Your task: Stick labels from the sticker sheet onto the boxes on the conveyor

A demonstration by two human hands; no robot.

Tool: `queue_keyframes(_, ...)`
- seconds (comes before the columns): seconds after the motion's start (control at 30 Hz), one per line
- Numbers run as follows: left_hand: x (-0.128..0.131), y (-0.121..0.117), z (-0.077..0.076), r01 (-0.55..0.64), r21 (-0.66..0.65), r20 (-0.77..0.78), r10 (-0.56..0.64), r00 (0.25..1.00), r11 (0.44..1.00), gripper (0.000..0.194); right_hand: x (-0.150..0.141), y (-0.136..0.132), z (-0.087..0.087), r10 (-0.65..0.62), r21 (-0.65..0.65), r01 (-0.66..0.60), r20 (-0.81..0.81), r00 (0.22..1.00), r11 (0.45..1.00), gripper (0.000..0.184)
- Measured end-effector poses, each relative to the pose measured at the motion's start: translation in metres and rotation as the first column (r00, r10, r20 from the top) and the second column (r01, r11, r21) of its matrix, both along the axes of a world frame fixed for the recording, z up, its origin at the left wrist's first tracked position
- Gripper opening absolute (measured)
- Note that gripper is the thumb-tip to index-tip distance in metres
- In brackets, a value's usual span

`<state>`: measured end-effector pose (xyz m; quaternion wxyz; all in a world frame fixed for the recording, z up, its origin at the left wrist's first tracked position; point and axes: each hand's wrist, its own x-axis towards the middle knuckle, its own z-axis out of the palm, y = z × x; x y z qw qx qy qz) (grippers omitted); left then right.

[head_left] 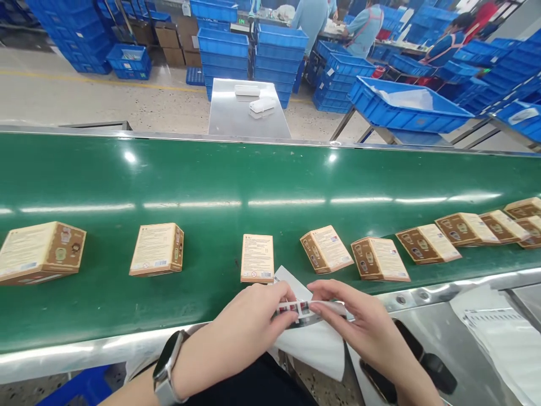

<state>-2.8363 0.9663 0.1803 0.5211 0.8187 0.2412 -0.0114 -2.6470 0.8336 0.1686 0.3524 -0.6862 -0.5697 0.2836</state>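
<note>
Between my two hands a white label sheet (315,344) is bent over, with a row of small red and dark labels along its fold. My left hand (257,313), a watch (169,363) on its wrist, pinches the fold's left part between thumb and fingers. On the other side, my right hand (359,316) is closed on the sheet with thumb and forefinger. Just beyond my left hand lies a brown and cream box (257,257) on the green conveyor belt (203,175). Another box (327,249) sits past my right hand, tilted. My fingertips cover part of the labels.
Several more boxes (380,258) lie along the belt, crowded at the right. More white sheets (502,327) rest on the metal ledge at right, near a dark object (437,372). Beyond the belt stand a metal table (228,113), stacked blue crates (224,56) and people at work.
</note>
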Motion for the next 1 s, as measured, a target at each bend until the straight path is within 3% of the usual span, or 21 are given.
queue_keyframes(0.17, -0.010, -0.007, -0.015, -0.008, 0.095, -0.030, 0.011, 0.999, 0.995, 0.018, -0.018, 0.010, -0.008, 0.134, 0.176, -0.184, 0.263, 0.956, 0.967, 0.018)
queue_keyframes(0.27, -0.012, -0.008, -0.021, 0.001, 0.094, -0.026, 0.001, 1.000, 0.996, 0.017, -0.026, 0.008, -0.008, 0.124, 0.267, -0.238, 0.382, 0.916, 0.934, 0.022)
queue_keyframes(0.37, -0.015, -0.006, -0.021, 0.000, 0.111, -0.043, 0.004, 0.999, 0.994, 0.016, -0.028, 0.003, -0.012, 0.082, 0.253, -0.145, 0.243, 0.966, 0.956, 0.017)
queue_keyframes(0.43, -0.018, -0.005, -0.020, 0.026, 0.188, -0.032, -0.021, 0.999, 0.982, 0.013, -0.026, 0.005, -0.020, -0.039, 0.177, 0.041, -0.012, 0.999, 0.983, 0.010)
queue_keyframes(0.47, -0.019, -0.004, -0.021, 0.062, 0.245, 0.003, -0.065, 0.998, 0.967, 0.011, -0.025, 0.010, -0.026, -0.141, 0.126, 0.163, -0.165, 0.976, 0.979, 0.010)
queue_keyframes(0.5, -0.021, -0.002, -0.023, 0.106, 0.315, 0.051, -0.129, 0.990, 0.943, 0.010, -0.024, 0.016, -0.033, -0.251, 0.069, 0.286, -0.316, 0.915, 0.956, 0.011)
queue_keyframes(0.6, -0.022, 0.000, -0.036, 0.217, 0.518, 0.127, -0.325, 0.937, 0.827, 0.013, -0.025, 0.042, -0.061, -0.464, -0.085, 0.545, -0.641, 0.611, 0.834, 0.025)
queue_keyframes(0.67, -0.020, 0.001, -0.048, 0.239, 0.589, 0.086, -0.353, 0.932, 0.772, 0.014, -0.030, 0.057, -0.077, -0.509, -0.159, 0.612, -0.731, 0.454, 0.774, 0.035)
queue_keyframes(0.73, -0.018, 0.000, -0.059, 0.256, 0.606, 0.042, -0.352, 0.935, 0.754, 0.013, -0.034, 0.064, -0.088, -0.530, -0.187, 0.650, -0.757, 0.382, 0.736, 0.037)
queue_keyframes(0.8, -0.016, -0.002, -0.065, 0.267, 0.603, 0.034, -0.359, 0.933, 0.752, 0.011, -0.037, 0.065, -0.093, -0.552, -0.168, 0.682, -0.733, 0.396, 0.712, 0.035)
queue_keyframes(0.93, -0.009, -0.005, -0.069, 0.260, 0.599, 0.055, -0.364, 0.930, 0.757, 0.011, -0.036, 0.062, -0.094, -0.621, -0.079, 0.719, -0.575, 0.533, 0.691, 0.034)
queue_keyframes(1.0, -0.005, -0.006, -0.070, 0.261, 0.601, 0.058, -0.367, 0.928, 0.756, 0.010, -0.033, 0.062, -0.096, -0.646, -0.047, 0.733, -0.513, 0.565, 0.679, 0.034)
